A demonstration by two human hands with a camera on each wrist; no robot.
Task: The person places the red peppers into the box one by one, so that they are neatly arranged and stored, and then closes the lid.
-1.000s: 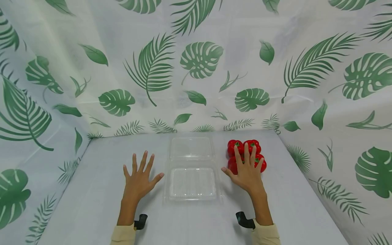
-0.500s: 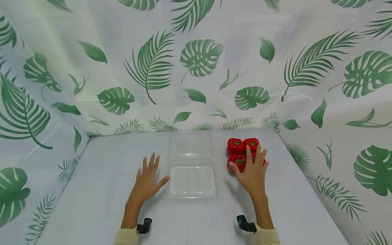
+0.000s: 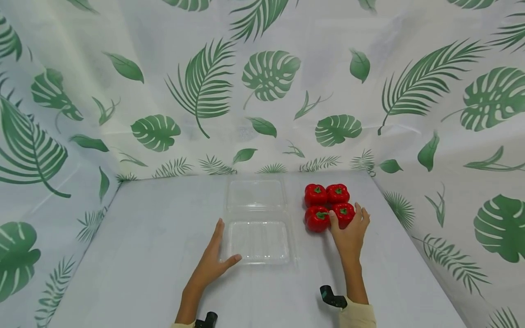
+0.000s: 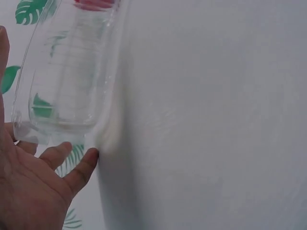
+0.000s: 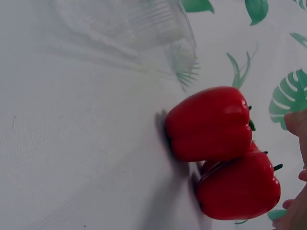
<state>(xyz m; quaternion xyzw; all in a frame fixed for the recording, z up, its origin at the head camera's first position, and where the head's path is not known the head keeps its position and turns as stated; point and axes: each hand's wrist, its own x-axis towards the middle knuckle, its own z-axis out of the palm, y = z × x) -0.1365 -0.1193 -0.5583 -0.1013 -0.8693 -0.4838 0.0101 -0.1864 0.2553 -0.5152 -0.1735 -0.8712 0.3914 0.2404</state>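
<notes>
Four-lobed red bell peppers with green stems stand in a tight group at right in the head view. My right hand (image 3: 350,237) is poised over the near right bell pepper (image 3: 343,214), thumb on its left and fingers on its right. The right wrist view shows a gap between the fingertips and the peppers. Beside it stands the near left bell pepper (image 3: 317,219). A clear plastic clamshell container (image 3: 258,243) lies unfolded mid-table, its lid half (image 3: 255,193) at the back. At its left edge is my left hand (image 3: 209,269), fingers straight, thumb overlapping the front left corner.
Two more bell peppers, the back left one (image 3: 315,195) and the back right one (image 3: 338,193), stand behind the near pair. A white cloth covers the table (image 3: 139,246). Leaf-printed sheeting (image 3: 262,105) rises along the back and both sides.
The left hand has moved right, to the container's edge, and turned sideways. The right hand has shifted right and narrowed from spread fingers to a spot over the near right bell pepper.
</notes>
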